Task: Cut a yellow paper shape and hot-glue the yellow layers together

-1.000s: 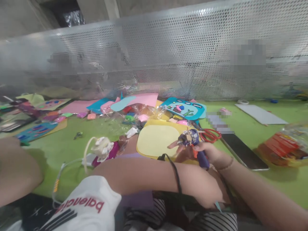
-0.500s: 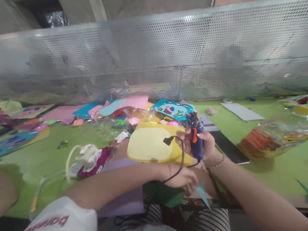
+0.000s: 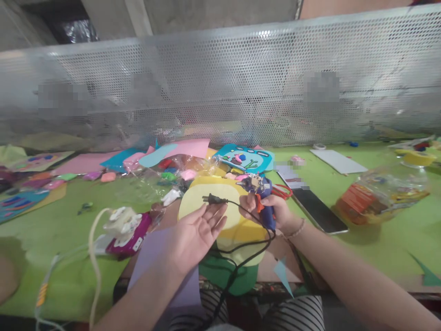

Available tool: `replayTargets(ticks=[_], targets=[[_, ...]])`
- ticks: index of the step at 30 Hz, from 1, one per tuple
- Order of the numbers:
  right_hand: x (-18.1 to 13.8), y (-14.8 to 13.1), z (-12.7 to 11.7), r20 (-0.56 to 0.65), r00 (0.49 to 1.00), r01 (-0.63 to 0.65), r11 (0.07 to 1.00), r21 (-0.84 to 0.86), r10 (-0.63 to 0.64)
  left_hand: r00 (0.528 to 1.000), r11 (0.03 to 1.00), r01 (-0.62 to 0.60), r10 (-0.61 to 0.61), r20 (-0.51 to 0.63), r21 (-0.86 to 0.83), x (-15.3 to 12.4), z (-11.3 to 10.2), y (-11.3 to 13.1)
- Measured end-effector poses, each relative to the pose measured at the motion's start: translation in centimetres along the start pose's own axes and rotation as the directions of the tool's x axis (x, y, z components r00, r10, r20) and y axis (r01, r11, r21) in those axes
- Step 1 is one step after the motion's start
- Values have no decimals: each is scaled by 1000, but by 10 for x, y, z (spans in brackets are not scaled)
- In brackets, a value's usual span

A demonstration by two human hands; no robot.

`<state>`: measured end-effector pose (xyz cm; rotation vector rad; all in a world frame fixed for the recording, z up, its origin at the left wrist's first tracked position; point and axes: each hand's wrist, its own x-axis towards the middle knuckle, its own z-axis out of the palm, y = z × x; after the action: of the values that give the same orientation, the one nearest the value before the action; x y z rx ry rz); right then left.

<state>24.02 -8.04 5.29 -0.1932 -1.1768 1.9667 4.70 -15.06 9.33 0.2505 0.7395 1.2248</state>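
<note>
the person's right hand (image 3: 281, 212) grips a blue glue gun (image 3: 268, 218) (orange trigger (image 3: 259, 202), grubby nose (image 3: 253, 183)); the left hand (image 3: 195, 234) is unclenched by a black plug (image 3: 217, 200).

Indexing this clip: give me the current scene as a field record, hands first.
left hand: open, palm up, at the black plug; contact unclear
right hand: gripping a blue glue gun with orange trigger
cord: black, looping below the glue gun
near hands: pale yellow shape on a yellow sheet; purple sheet
right side: dark phone-like slab; bottle on its side
surface: green table
back: perforated screen
</note>
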Motion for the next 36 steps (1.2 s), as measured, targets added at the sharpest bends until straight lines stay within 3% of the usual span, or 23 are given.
replayTargets(ticks=[5, 9, 13, 17, 21, 26, 31, 36], targets=[[-6, 7, 2, 5, 980, -193, 958, -213, 198, 993, 998, -24, 16, -119, -63, 1, -14, -19], [-10, 6, 13, -20, 948, -312, 920, -235, 316, 968, 986, -98, 63, -243, -135, 6, -32, -19], [-8, 2, 12, -45, 951, -307, 925, -223, 305, 893, 930, -314, 222, -392, -188, 11, -60, -7], [-3, 1, 1, -71, 971, -240, 947, -216, 230, 789, 875, -466, 345, -509, -128, 7, -83, 3], [0, 3, -7, -131, 968, -243, 929, -279, 213, 721, 849, -525, 408, -559, -58, -4, -93, 3], [1, 9, -15, -168, 963, -264, 872, -413, 213, 723, 831, -549, 417, -550, -92, -10, -107, 5], [1, 9, -16, -193, 956, -288, 842, -456, 222, 776, 849, -512, 392, -494, -129, -9, -117, 12], [-1, 7, -12, -254, 943, -311, 844, -437, 216, 748, 849, -510, 359, -559, -138, -12, -109, 15]])
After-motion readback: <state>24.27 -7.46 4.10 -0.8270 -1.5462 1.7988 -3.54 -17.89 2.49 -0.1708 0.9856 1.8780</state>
